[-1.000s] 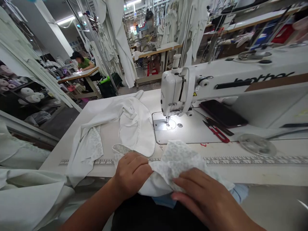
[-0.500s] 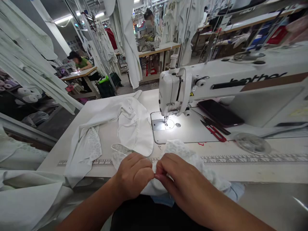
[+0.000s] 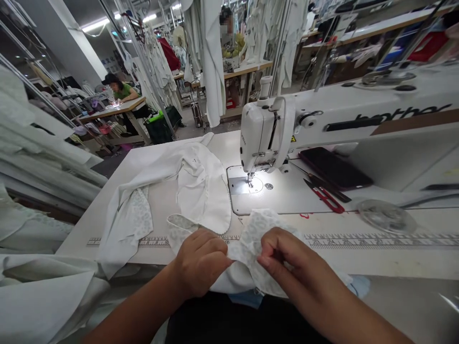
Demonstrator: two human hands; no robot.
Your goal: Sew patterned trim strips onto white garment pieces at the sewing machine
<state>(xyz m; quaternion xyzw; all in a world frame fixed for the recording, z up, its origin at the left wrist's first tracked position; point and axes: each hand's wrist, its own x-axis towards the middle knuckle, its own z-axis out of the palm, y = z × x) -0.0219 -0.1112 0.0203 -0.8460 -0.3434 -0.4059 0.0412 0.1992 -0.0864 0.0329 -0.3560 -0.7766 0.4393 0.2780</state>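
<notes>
My left hand (image 3: 202, 263) is closed on a white garment piece (image 3: 234, 279) with a pale spotted print, at the table's front edge above my lap. To its right, my right hand (image 3: 296, 265) is held in a pinch, thumb against forefinger, over the printed part of the cloth (image 3: 260, 224). Whatever those fingertips hold, if anything, is too small to make out. Ahead of my hands stands a white sewing machine (image 3: 263, 136), its lamp lighting the needle plate (image 3: 244, 186). More white cloth (image 3: 204, 191) lies bunched left of the plate.
Red-handled thread snips (image 3: 328, 198), a dark slim tool (image 3: 335, 191), a black phone (image 3: 335, 167) and a clear round dish (image 3: 387, 216) lie right of the needle. A ruler strip (image 3: 344, 240) runs along the front edge. White cloth hangs at left; people sit at machines behind.
My right hand has moved right, away from my left hand, and stays pinched. The printed cloth between them shows more now. My left hand keeps its hold. The view has shifted slightly.
</notes>
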